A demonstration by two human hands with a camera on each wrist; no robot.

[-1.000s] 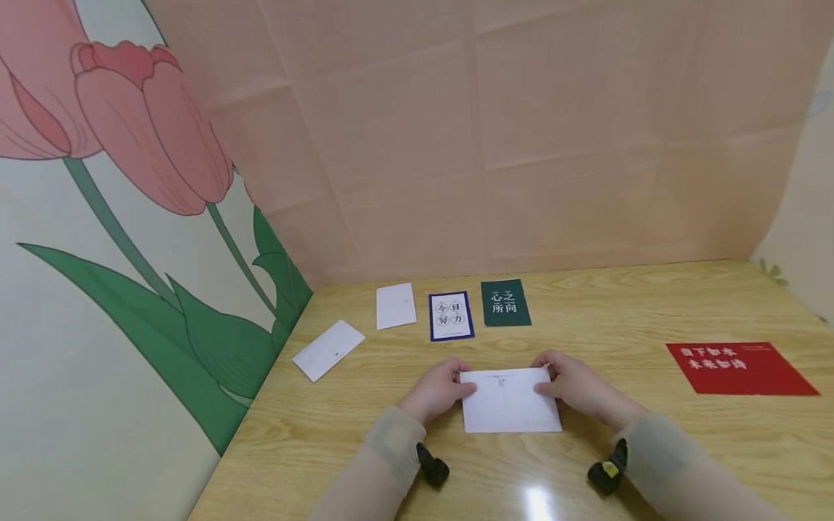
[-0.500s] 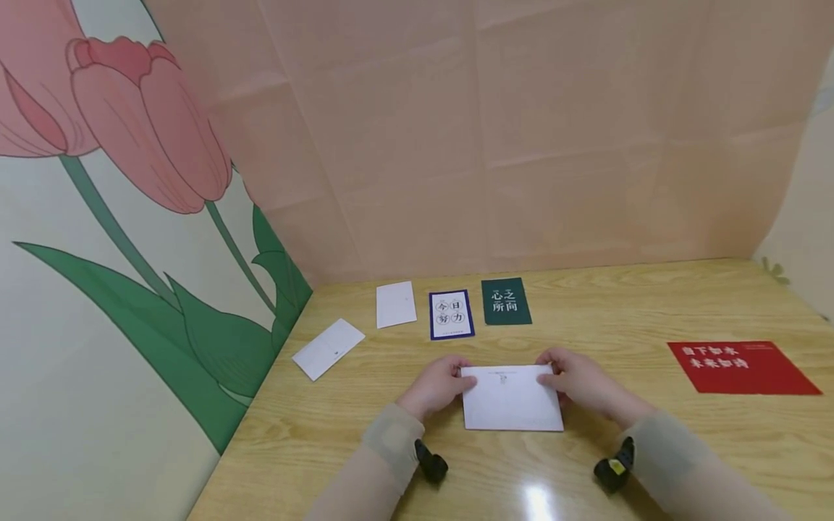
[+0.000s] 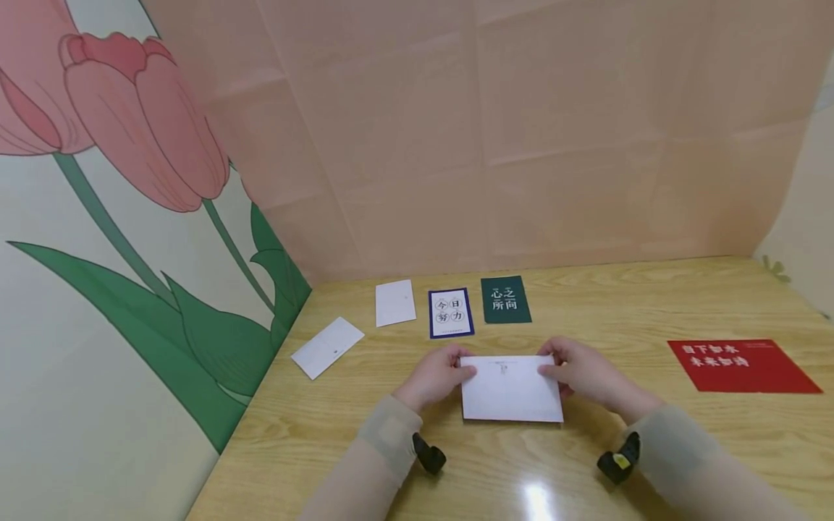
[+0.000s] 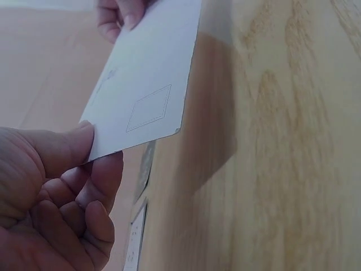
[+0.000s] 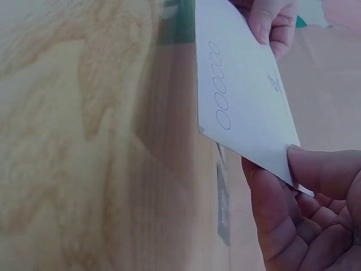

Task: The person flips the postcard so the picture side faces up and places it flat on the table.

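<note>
Both hands hold a white postcard (image 3: 511,392) by its two side edges, near the far corners. Pinching the left edge between thumb and fingers is my left hand (image 3: 434,376); my right hand (image 3: 582,373) grips the opposite edge the same way. In the left wrist view the postcard (image 4: 144,84) shows a printed stamp box and hangs above the wood, its shadow below. A row of printed ovals runs along the other end of the postcard (image 5: 242,90) in the right wrist view. Its underside is hidden.
Beyond the hands lie two white cards (image 3: 328,348) (image 3: 395,303), a blue-bordered card (image 3: 451,312) and a dark green card (image 3: 506,299). A red card (image 3: 745,366) lies to the right on the wooden table (image 3: 625,304). A pink cloth (image 3: 521,145) hangs behind.
Both hands have lifted the postcard slightly and moved it a little away from me; a dark strip now shows beneath its near edge. The other cards stay put.
</note>
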